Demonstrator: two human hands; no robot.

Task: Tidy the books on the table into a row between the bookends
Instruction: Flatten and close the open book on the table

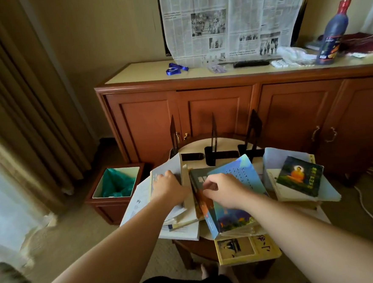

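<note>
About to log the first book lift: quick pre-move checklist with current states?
1. Bookends upright at the table's back: ok.
2. Slots between them free of books: ok.
3. Left hand on the pale book: ok; grip firmness: cannot tell.
4. Right hand on the blue book: ok.
5. Pile stable: not ok, the yellow book overhangs the near edge.

3 black bookends (pixel 213 139) stand upright at the round table's (pixel 194 144) far edge; left hand (pixel 169 190) presses a pale book (pixel 172 166); right hand (pixel 223 190) rests on a blue book (pixel 243 177).
</note>
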